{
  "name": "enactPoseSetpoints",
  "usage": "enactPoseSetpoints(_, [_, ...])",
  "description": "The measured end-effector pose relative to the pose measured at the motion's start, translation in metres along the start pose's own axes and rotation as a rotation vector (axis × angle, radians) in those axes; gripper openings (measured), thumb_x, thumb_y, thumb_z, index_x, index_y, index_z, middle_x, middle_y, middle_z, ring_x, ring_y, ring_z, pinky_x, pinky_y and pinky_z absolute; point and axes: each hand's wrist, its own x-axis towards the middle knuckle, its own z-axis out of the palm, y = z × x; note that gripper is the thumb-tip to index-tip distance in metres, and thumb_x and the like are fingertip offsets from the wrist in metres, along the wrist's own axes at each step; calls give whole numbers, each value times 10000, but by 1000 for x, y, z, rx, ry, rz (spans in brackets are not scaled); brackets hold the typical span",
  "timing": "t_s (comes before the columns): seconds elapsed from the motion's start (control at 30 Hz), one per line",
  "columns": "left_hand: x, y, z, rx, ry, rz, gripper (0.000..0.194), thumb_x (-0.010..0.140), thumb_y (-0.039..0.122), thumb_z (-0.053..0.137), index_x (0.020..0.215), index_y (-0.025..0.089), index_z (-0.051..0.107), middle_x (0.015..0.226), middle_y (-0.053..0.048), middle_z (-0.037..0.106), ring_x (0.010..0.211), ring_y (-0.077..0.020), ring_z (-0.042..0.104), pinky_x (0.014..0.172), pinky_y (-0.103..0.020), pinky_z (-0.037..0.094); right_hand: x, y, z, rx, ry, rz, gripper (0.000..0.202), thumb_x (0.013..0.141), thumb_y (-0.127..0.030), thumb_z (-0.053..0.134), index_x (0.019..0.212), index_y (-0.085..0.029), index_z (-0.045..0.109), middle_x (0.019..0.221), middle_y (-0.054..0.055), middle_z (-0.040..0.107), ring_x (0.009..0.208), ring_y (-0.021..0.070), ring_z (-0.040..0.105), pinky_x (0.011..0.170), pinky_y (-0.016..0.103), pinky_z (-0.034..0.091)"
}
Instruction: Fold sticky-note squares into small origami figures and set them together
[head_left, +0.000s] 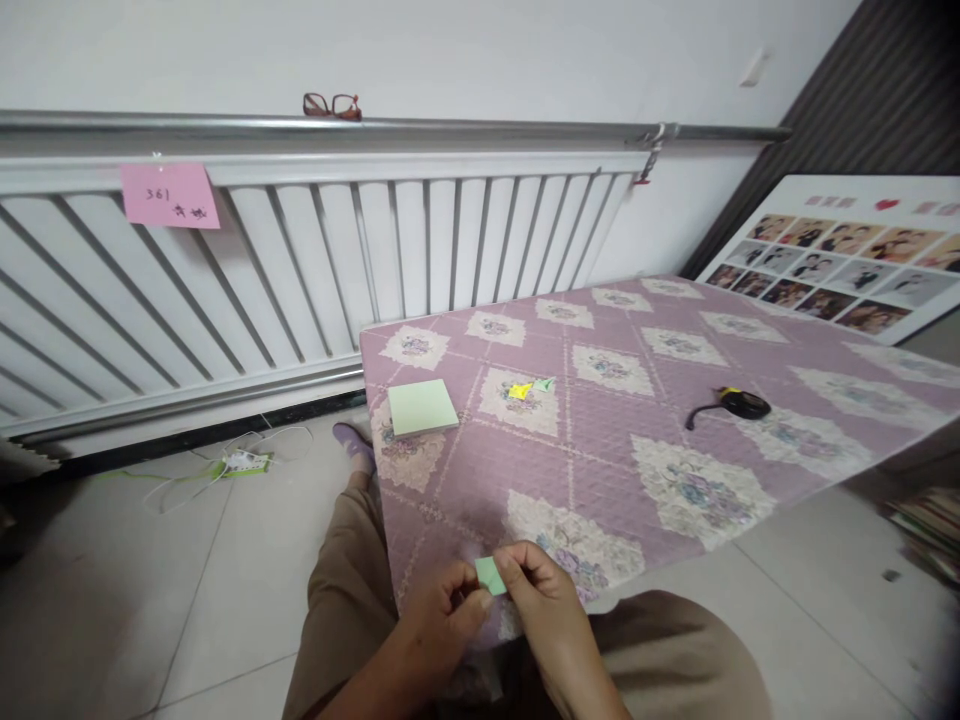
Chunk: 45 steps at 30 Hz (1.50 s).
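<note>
A small folded piece of light green paper (490, 575) is held between my two hands, just above the near edge of the cloth. Its left side is pinched by the thumb and fingers of my left hand (454, 605). On the right side, my right hand (536, 590) closes thumb and fingers on the same paper. Farther up the table lies a pad of pale green square paper (422, 407). To its right sit a little yellow folded paper piece (520, 391) and a pale green folded one (545, 384), close together.
A purple flowered tablecloth (510, 480) covers the table. A black object with a short strap (745, 404) lies at the right. Behind stand a white radiator (442, 240) and a photo board (840, 255). A power strip (246, 462) with cords is on the floor.
</note>
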Motion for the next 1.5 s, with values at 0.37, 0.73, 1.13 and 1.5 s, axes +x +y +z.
enactPoseSetpoints(0.37, [5,9,1,-49,-11,-57,168,745,317,497,657,174,503,585,37,448,561,-108,402,545,-231,316,4,12,4,279,-3,172,436,669,-600,682,648,-203,503,558,-62,424,523,98,351,507,227,301])
enactPoseSetpoints(0.73, [17,-2,8,56,-16,-115,141,761,244,492,689,158,577,589,48,487,557,-103,412,535,-221,312,17,23,-14,49,-36,111,393,748,-565,602,630,-209,483,561,-66,403,539,104,350,523,225,297])
enactPoseSetpoints(1.13, [36,-16,10,148,-37,-231,185,792,279,496,729,167,628,594,42,541,548,-114,458,534,-234,323,40,26,-38,-178,-228,37,240,768,-427,561,767,-195,620,684,-17,570,664,147,508,643,257,401])
enactPoseSetpoints(1.5, [61,-13,-2,593,-54,-19,127,808,204,536,875,193,644,852,-10,648,808,-175,566,720,-274,381,50,42,-38,-500,-224,-116,154,801,-297,505,718,-217,607,682,-7,581,684,169,530,661,281,399])
